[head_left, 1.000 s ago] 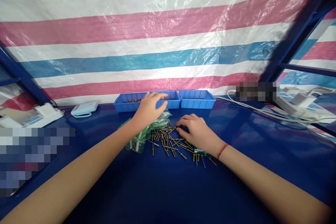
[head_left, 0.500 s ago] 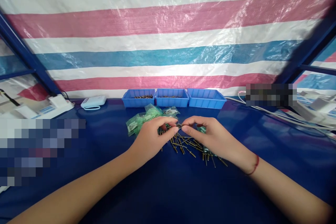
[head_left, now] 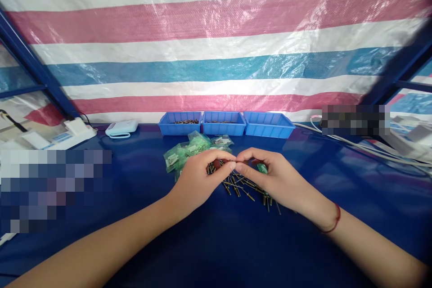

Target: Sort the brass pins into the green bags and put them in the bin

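My left hand point(head_left: 202, 175) and my right hand point(head_left: 270, 171) meet at their fingertips, each closed in a pinch of thumb and forefinger. Whatever lies between the fingertips is too small and covered to make out. Just below and behind them lies a loose heap of blind rivets point(head_left: 248, 195), brass-coloured with thin pins, partly covered by both hands. Behind my left hand are small green-tinted plastic bags point(head_left: 195, 143) with pale pieces inside. A bit of green bag point(head_left: 262, 168) shows beside my right thumb.
Three blue bins stand in a row at the back: the left bin point(head_left: 162, 125) and middle bin point(head_left: 224, 130) hold small metal parts, the right bin point(head_left: 269, 131) shows none. A light-blue device point(head_left: 121, 128), power strip point(head_left: 72, 137) and white cables point(head_left: 354, 144) lie on the blue table point(head_left: 216, 252).
My fingertips have come together; a thin metal piece visible between them before is now hidden. Both hands sit slightly further right in the picture, and the view has shifted a little.
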A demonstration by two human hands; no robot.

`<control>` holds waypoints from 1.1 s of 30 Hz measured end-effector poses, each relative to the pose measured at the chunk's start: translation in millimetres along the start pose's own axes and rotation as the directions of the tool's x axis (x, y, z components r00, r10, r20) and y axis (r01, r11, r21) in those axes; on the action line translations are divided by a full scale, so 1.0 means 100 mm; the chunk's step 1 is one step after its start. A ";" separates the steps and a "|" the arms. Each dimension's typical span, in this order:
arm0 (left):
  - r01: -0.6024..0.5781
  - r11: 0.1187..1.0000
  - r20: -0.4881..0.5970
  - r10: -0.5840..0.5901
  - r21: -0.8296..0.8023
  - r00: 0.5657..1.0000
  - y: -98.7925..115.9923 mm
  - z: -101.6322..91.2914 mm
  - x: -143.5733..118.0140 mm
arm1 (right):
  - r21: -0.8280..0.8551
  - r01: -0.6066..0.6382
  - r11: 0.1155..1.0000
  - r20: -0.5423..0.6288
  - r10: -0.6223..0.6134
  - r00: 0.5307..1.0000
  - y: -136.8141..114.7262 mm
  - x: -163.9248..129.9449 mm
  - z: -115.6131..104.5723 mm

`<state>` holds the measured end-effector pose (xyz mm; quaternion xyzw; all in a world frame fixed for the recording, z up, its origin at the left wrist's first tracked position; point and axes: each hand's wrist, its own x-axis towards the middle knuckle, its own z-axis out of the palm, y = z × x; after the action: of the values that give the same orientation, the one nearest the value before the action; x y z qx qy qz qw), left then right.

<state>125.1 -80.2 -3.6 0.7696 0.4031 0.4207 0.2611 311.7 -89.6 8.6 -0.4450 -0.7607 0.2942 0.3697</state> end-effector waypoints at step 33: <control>0.071 0.941 -0.126 -0.031 0.330 0.992 -0.34 0.06 1.02 | -0.649 -0.018 0.760 -0.031 -0.003 1.000 0.40 0.10 -0.10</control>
<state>149.3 23.1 13.1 0.7656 0.5032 0.3845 0.1134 334.8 -61.7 -14.2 -0.5528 -0.8081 0.0074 0.2032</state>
